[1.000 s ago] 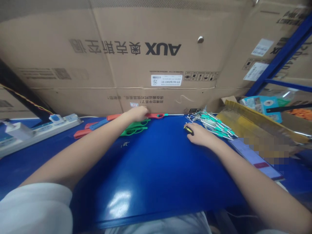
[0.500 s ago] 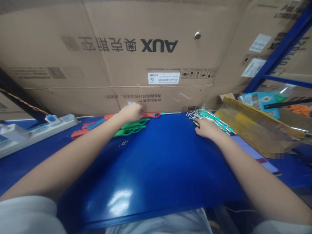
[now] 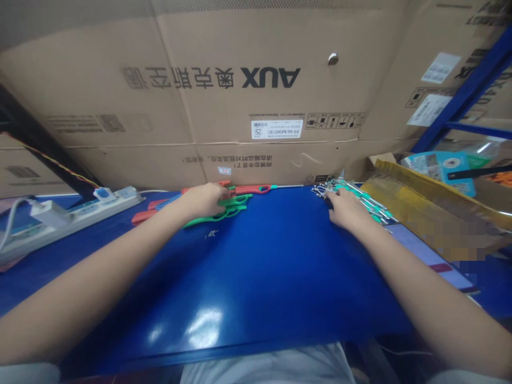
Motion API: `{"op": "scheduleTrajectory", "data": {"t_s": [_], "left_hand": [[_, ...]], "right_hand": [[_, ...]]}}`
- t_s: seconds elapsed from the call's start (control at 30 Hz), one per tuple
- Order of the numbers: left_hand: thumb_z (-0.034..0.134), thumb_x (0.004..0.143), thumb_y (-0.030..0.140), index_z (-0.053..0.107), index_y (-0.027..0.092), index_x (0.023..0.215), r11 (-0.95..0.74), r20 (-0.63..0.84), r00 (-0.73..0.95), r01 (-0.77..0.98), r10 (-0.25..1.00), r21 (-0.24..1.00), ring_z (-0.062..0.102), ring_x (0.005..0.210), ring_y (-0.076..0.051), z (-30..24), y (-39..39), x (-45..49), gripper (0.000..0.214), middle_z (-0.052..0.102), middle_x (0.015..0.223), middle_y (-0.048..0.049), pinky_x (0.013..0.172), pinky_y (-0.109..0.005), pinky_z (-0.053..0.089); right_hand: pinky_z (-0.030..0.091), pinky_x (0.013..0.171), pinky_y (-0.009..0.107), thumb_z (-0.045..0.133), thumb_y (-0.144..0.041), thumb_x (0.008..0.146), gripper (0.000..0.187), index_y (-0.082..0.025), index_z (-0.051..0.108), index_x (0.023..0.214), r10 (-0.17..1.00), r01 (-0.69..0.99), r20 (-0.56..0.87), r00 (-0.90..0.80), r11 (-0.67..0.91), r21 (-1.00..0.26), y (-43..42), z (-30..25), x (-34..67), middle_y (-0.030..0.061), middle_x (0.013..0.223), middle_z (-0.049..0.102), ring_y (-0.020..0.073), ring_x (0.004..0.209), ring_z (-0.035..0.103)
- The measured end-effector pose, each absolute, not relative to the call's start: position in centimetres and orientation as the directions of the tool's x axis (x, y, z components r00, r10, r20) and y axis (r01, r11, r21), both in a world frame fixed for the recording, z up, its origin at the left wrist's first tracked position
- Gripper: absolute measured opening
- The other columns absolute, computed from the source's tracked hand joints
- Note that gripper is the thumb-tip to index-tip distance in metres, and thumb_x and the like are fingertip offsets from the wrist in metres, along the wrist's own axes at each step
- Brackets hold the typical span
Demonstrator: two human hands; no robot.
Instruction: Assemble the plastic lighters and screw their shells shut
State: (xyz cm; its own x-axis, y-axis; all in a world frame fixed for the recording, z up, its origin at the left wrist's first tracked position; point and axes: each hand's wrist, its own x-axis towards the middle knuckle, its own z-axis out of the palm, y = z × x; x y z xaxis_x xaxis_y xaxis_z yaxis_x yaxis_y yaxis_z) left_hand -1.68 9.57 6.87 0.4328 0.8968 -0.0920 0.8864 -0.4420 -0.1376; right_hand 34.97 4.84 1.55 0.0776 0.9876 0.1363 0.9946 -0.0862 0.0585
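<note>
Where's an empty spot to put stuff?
The big bare patch is the middle of the blue table, from the green handles down to the near edge. It's crowded at back left, with the left hand at those handles, and back right, with the right hand at the metal-and-teal pile near the phone.
</note>
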Motion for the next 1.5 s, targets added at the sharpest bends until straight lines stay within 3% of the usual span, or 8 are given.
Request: {"op": "scheduleTrajectory", "data": {"t_s": [0.3,0.5,0.6,0.7,0.87,1.17,1.37,1.5], "left_hand": [[0.056,0.083,0.025,0.069,0.021,0.124,-0.485,-0.102,0.477,0.871,0.873,-0.073,0.071,0.094,-0.029,5.5,11.0,-2.8,0.043,0.075,0.112,-0.0099,0.076,-0.032,0.054],[0.043,0.096,0.025,0.055,0.011,0.139,-0.518,0.079,0.517,0.855,0.852,-0.021,0.058,0.127,-0.031,6.1,9.7,-2.4,0.046,0.059,0.141,-0.0164,0.107,-0.04,0.047],[0.041,0.098,0.024,0.054,0.013,0.139,-0.587,0.134,0.58,0.809,0.804,0.02,0.058,0.126,-0.027,4.8,7.3,-1.3,0.043,0.061,0.135,-0.014,0.109,-0.038,0.046],[0.039,0.1,0.022,0.057,0.016,0.136,-0.722,0.252,0.678,0.669,0.69,0.176,0.061,0.116,-0.028,2.7,3.8,0.1,0.04,0.062,0.125,-0.015,0.104,-0.043,0.051],[0.04,0.104,0.029,0.049,0.023,0.145,-0.765,0.258,0.724,0.566,0.639,0.306,0.06,0.114,-0.027,-0.2,-0.3,1.5,0.042,0.06,0.126,-0.0132,0.102,-0.045,0.052],[0.058,0.097,0.034,0.055,0.023,0.137,-0.667,0.326,0.592,0.558,0.737,0.494,0.062,0.118,-0.027,-1.9,1.1,0.9,0.042,0.065,0.128,-0.0104,0.105,-0.043,0.05],[0.064,0.092,0.034,0.047,0.025,0.144,-0.591,0.321,0.506,0.582,0.801,0.559,0.066,0.11,-0.025,-2.1,1.2,0.8,0.055,0.071,0.12,-0.0067,0.098,-0.043,0.053],[0.065,0.09,0.035,0.053,0.026,0.136,-0.566,0.316,0.483,0.566,0.817,0.599,0.067,0.107,-0.025,-2.1,1.4,0.7,0.049,0.073,0.114,-0.0045,0.097,-0.043,0.054]], "right_hand": [[0.049,0.099,0.04,0.048,-0.029,0.095,0.037,-0.013,0.066,0.122,0.927,0.972,0.344,-0.147,0.2,-0.121,4.8,1.0,33.1,0.0159,0.123,0.058,0.0294,0.112,0.06],[0.049,0.1,0.041,0.049,-0.027,0.096,0.028,-0.017,0.066,0.115,0.807,0.85,0.516,-0.287,0.463,-0.252,3.9,0.9,31.8,0.0128,0.116,0.062,0.0272,0.11,0.061],[0.049,0.098,0.039,0.051,-0.028,0.098,0.03,-0.021,0.06,0.125,0.74,0.711,0.563,-0.368,0.614,-0.343,2.8,1.5,30.5,0.0113,0.121,0.061,0.0234,0.108,0.061],[0.052,0.091,0.035,0.058,-0.034,0.097,0.031,-0.024,0.058,0.127,0.721,0.603,0.502,-0.477,0.684,-0.409,1.5,2.0,29.3,0.0101,0.124,0.058,0.0203,0.1,0.061],[0.049,0.079,0.03,0.061,-0.032,0.096,0.011,-0.022,0.065,0.097,0.674,0.575,0.205,-0.71,0.723,-0.384,0.9,1.6,28.8,0.0046,0.109,0.061,0.0168,0.089,0.062],[0.043,0.065,0.025,0.066,-0.031,0.093,0.012,-0.019,0.064,0.092,0.677,0.531,0.23,-0.699,0.707,-0.468,1.6,0.7,28.9,0.0026,0.093,0.062,0.0122,0.072,0.055],[0.044,0.064,0.026,0.058,-0.029,0.096,0.016,-0.019,0.066,0.086,0.77,0.618,0.479,-0.422,0.63,-0.47,2.0,1.2,29.2,0.0033,0.081,0.064,0.0133,0.068,0.055],[0.043,0.06,0.025,0.061,-0.03,0.093,0.019,-0.019,0.068,0.081,0.804,0.621,0.448,-0.392,0.59,-0.516,2.1,1.8,29.8,0.0026,0.075,0.066,0.013,0.064,0.056]]}}
